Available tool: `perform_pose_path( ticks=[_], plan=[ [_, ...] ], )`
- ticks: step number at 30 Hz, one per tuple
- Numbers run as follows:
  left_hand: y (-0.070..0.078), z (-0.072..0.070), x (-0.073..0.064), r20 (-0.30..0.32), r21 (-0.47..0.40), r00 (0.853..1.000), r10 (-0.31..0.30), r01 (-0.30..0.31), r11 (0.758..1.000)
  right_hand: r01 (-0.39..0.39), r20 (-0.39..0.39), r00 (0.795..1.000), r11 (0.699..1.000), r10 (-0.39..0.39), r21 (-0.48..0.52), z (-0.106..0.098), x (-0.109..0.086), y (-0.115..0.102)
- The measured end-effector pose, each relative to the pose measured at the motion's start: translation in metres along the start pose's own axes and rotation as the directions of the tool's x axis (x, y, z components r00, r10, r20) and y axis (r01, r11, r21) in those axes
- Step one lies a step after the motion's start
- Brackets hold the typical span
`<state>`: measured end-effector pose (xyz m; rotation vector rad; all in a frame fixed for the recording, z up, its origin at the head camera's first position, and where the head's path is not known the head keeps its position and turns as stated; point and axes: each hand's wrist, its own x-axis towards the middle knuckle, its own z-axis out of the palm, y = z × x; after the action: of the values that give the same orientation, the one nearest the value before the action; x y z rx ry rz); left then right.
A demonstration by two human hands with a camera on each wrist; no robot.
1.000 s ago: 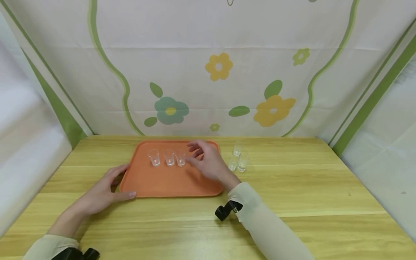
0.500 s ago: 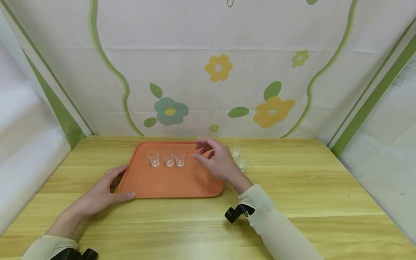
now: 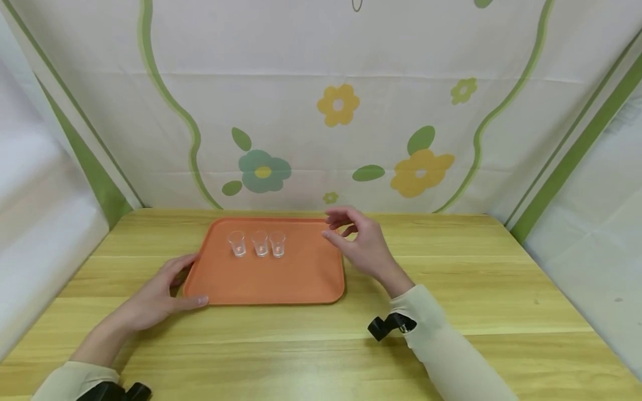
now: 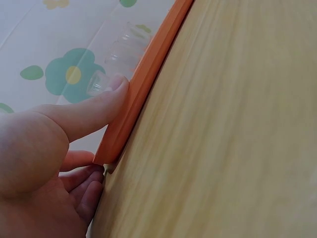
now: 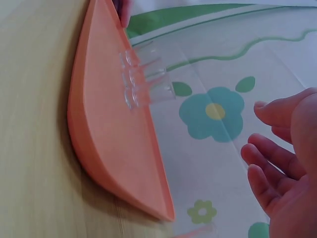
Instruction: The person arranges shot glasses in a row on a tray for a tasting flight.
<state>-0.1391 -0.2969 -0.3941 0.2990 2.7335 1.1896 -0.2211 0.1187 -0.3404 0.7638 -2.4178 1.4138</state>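
Three small clear shot glasses (image 3: 260, 245) stand upright in a row towards the back of an orange tray (image 3: 266, 287). At the tray's left end my left hand (image 3: 152, 298) holds the front corner, the thumb on the rim and the fingers along the left side. The left wrist view shows that thumb (image 4: 101, 106) against the orange edge, the other fingers curled near its end. My right hand (image 3: 363, 242) hovers over the tray's back right corner, thumb and fingers apart and loosely bent. Nothing is between its fingers (image 5: 270, 153) in the right wrist view.
The tray lies on a wooden table (image 3: 451, 312). A white cloth with printed flowers (image 3: 338, 106) hangs at the table's back. Part of a clear object (image 5: 198, 231) shows at the lower edge of the right wrist view. My right hand covers the glasses beyond the tray.
My right hand has moved right, away from the row of glasses, to the tray's right edge. It now hides the glasses standing right of the tray. The left hand stays put.
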Motion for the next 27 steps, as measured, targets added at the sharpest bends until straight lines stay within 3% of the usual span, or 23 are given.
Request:
perform_pose_path(
  ticks=[8,18,23,27],
  plan=[
    [0.003,-0.001,0.002,-0.009,0.022,1.0,0.017,-0.016,1.0,-0.056,-0.078,0.995,0.997,0.06,0.056,-0.025,-0.007,0.016],
    [0.003,0.0,0.002,-0.01,0.024,1.0,0.012,-0.011,1.0,-0.126,-0.103,0.985,0.987,0.137,0.102,-0.052,-0.014,0.038],
    [0.003,0.0,0.0,-0.014,0.024,1.0,0.006,-0.006,1.0,-0.197,-0.078,0.974,0.964,0.214,0.18,-0.065,-0.019,0.061],
    [0.003,0.001,0.0,-0.012,0.005,1.0,-0.002,0.002,1.0,-0.236,-0.01,0.97,0.949,0.243,0.209,-0.074,-0.025,0.08]
  ],
)
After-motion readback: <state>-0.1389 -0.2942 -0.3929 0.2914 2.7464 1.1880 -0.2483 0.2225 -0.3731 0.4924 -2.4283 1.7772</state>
